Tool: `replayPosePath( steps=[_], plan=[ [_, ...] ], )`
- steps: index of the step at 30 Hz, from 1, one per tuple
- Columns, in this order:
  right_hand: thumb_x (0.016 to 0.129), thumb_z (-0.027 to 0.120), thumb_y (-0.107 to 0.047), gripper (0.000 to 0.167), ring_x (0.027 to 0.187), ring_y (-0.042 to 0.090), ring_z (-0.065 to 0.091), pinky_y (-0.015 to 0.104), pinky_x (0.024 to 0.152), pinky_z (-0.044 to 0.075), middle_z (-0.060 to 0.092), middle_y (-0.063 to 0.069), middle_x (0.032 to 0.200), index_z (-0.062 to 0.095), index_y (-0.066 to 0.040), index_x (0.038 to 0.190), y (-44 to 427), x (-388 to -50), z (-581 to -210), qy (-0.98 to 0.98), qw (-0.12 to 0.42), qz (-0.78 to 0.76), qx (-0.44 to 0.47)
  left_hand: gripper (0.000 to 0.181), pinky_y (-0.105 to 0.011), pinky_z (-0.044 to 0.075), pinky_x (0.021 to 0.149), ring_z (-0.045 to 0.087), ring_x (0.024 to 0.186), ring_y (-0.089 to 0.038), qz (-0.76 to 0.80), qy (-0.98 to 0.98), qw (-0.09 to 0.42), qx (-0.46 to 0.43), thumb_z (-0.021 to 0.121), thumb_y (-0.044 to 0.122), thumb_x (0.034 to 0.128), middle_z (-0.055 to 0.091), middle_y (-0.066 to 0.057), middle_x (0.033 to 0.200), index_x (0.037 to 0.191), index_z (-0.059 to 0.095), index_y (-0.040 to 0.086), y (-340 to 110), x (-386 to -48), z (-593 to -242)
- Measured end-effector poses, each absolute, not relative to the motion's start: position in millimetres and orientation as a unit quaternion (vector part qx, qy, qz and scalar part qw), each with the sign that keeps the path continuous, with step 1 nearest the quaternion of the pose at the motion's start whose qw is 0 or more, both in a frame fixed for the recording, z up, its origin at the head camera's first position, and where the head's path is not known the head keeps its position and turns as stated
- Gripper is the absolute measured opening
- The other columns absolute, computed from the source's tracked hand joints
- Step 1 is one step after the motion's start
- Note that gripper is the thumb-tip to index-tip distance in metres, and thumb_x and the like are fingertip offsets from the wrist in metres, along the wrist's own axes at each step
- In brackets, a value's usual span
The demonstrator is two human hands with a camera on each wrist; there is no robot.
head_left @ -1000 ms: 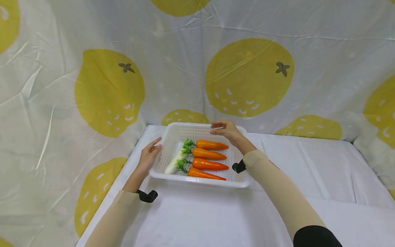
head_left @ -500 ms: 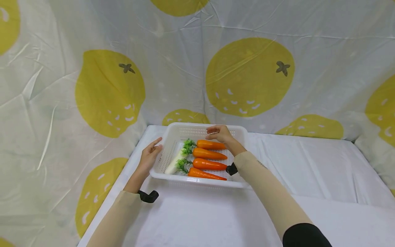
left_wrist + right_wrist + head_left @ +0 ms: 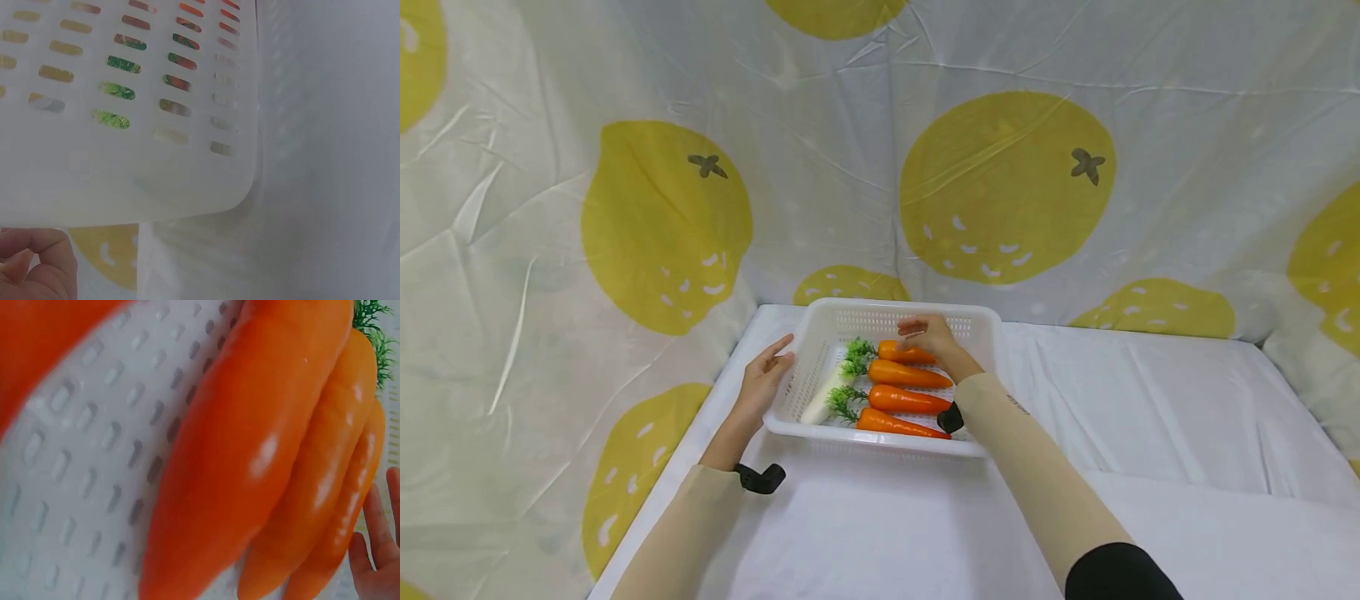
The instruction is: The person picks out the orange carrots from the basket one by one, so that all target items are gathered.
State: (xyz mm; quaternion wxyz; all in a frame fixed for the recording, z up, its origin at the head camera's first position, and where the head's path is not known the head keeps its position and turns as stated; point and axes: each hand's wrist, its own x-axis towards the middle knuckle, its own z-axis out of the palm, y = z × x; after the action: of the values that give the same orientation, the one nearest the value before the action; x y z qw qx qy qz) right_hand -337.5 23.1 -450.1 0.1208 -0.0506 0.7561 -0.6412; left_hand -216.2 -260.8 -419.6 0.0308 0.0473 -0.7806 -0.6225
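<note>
A white perforated basket (image 3: pixel 887 444) holds several orange carrots (image 3: pixel 910 399) with green tops, lying side by side, and a white vegetable (image 3: pixel 824 393) slanting at their left. My left hand (image 3: pixel 758 387) is at the basket's left side, fingers spread by the rim; whether it touches is unclear. In the left wrist view that hand (image 3: pixel 40 265) shows below the basket wall (image 3: pixel 125 181). My right hand (image 3: pixel 931 337) hovers over the rearmost carrot (image 3: pixel 895 352), partly hiding it. The right wrist view shows the right hand's (image 3: pixel 378 556) extended fingers beside the farthest carrot (image 3: pixel 340 531), holding nothing.
The basket stands on a white cloth-covered table (image 3: pixel 880 525) near its back edge. Behind it and at the left hangs a pale curtain (image 3: pixel 827 167) printed with yellow lemons. White cloth (image 3: pixel 1135 400) stretches to the right of the basket.
My right hand has moved from the basket's back rim leftward and down over the rearmost carrot, its forearm swinging left too. The left hand, basket and vegetables look unmoved.
</note>
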Motion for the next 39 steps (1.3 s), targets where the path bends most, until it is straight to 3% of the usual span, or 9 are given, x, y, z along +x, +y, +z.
replayPosePath(
  steps=[10,25,32,39],
  plan=[
    [0.078,0.073,0.02,0.041,0.109,0.04,0.063,0.039,0.089,0.053,0.067,0.026,0.117,0.066,0.012,0.118,24,-338,-455,0.767,0.105,-0.631,-0.039,0.046,-0.019,0.044,0.076,0.053,0.088,-0.01,-0.625,-0.778,0.039,0.049,0.054,0.012,0.1041,0.06,-0.01,0.099,0.148,0.045,0.0,-258,-217,-419],
    [0.075,0.079,0.015,0.041,0.109,0.034,0.062,0.036,0.091,0.052,0.068,0.022,0.116,0.069,0.009,0.115,29,-336,-462,0.814,0.12,-0.564,-0.071,0.046,-0.018,0.042,0.076,0.052,0.087,-0.009,-0.62,-0.782,0.037,0.054,0.054,0.012,0.1041,0.058,-0.006,0.099,0.148,0.045,0.001,-259,-220,-423],
    [0.075,0.078,0.015,0.044,0.108,0.034,0.063,0.037,0.085,0.055,0.067,0.02,0.117,0.069,0.005,0.116,31,-336,-467,0.838,0.14,-0.52,-0.093,0.047,-0.018,0.042,0.075,0.051,0.087,-0.006,-0.626,-0.777,0.049,0.056,0.056,0.021,0.1038,0.058,0.0,0.098,0.149,0.047,0.009,-271,-235,-453],
    [0.075,0.078,0.015,0.042,0.105,0.035,0.064,0.037,0.085,0.055,0.067,0.021,0.116,0.07,0.005,0.116,30,-335,-467,0.838,0.137,-0.518,-0.1,0.049,-0.019,0.041,0.074,0.05,0.087,-0.008,-0.61,-0.788,0.06,0.051,0.057,0.025,0.1035,0.057,0.002,0.095,0.149,0.047,0.01,-274,-234,-457]
  ],
)
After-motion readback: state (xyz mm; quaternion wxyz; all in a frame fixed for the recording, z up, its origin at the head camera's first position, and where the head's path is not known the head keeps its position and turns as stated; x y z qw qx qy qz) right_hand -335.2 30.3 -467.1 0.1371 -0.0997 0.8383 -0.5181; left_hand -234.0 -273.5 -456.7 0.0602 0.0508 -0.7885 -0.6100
